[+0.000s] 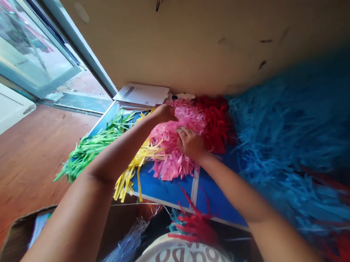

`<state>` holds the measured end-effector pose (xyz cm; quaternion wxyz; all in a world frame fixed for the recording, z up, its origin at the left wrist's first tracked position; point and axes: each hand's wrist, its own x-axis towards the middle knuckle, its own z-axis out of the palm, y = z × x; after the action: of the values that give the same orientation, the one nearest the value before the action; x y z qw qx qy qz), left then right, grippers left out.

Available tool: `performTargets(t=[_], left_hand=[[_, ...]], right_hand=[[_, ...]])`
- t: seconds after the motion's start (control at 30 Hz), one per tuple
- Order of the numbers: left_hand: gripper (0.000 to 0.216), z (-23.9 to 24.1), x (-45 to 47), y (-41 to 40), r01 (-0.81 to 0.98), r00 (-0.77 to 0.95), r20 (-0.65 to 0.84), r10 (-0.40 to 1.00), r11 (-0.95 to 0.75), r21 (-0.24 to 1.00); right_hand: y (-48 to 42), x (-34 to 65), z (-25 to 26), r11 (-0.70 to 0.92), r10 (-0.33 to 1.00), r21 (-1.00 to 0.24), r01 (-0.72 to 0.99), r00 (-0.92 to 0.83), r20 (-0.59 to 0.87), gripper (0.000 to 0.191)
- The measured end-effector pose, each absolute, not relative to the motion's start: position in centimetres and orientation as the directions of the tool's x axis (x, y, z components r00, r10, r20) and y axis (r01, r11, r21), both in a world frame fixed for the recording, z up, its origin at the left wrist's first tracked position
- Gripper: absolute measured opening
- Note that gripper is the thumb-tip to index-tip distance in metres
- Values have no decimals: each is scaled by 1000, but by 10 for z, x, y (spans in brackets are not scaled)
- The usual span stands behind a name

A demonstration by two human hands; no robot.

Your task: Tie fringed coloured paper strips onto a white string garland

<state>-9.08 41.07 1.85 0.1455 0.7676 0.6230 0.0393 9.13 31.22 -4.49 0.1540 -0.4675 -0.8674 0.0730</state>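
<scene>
Both my hands are at a pile of pink fringed paper point(174, 166) on the blue table. My left hand point(165, 113) is at the far side of the pile, fingers curled down and closed on the pink fringe; its fingertips are partly hidden. Just nearer and to the right, my right hand point(191, 144) rests on the same fringe, fingers stretched out over the strips. Yellow fringe point(133, 177) lies under my left forearm, with green fringe point(95, 145) left of it. Dark red fringe point(214, 122) borders the pink pile on the right.
A large mass of blue fringe point(291, 139) covers the right side. Stacked papers point(144, 94) lie at the table's back edge against the wall point(205, 42). Red fringe point(195, 224) hangs at my lap. A cardboard box point(15, 239) stands lower left, near a glass door point(36, 48).
</scene>
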Motion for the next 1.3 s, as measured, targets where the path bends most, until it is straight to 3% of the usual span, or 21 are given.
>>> performTargets(t=[0.1, 0.17, 0.27, 0.33, 0.47, 0.57, 0.63, 0.9, 1.03, 1.1, 1.17, 1.3], left_hand=[[34, 18, -80, 397, 977, 202, 23, 979, -203, 61], [44, 16, -74, 387, 981, 185, 42, 982, -182, -62], [26, 15, -69, 377, 975, 159, 0, 987, -158, -154], [22, 21, -68, 374, 977, 140, 38, 989, -132, -167], [35, 45, -64, 373, 974, 171, 246, 954, -127, -185], [34, 61, -64, 374, 958, 270, 379, 885, -208, -196], [33, 71, -68, 375, 955, 296, 469, 832, -241, -175], [22, 132, -86, 375, 928, 210, 815, 540, -371, 7], [19, 155, -93, 366, 927, 230, 848, 478, -372, -42], [18, 155, -91, 353, 918, 319, 806, 498, -372, -134], [18, 146, -82, 335, 891, 415, 756, 507, -395, -225], [26, 125, -50, 291, 834, 523, 719, 457, -449, -321]], right_hand=[[314, 83, -33, 463, 885, -241, 853, -457, 84, 38], [317, 76, -28, 482, 875, -215, 849, -479, 70, 37], [319, 63, -24, 523, 851, -176, 834, -523, 51, 35], [318, 54, -24, 546, 836, -167, 821, -546, 53, 35], [316, 35, -29, 567, 823, -109, 817, -556, 118, 50], [316, 26, -34, 498, 866, -86, 863, -499, 11, 73], [315, 25, -39, 458, 883, -91, 884, -465, -71, 78], [311, 39, -44, 433, 891, -143, 890, -447, -80, 70], [285, 59, -16, 434, 898, -151, 888, -439, 1, 57], [258, 71, 2, 466, 885, -204, 861, -458, 89, 42], [231, 78, 18, 516, 857, -341, 786, -477, 195, 32], [212, 72, 33, 527, 842, -622, 580, -258, 473, 38]])
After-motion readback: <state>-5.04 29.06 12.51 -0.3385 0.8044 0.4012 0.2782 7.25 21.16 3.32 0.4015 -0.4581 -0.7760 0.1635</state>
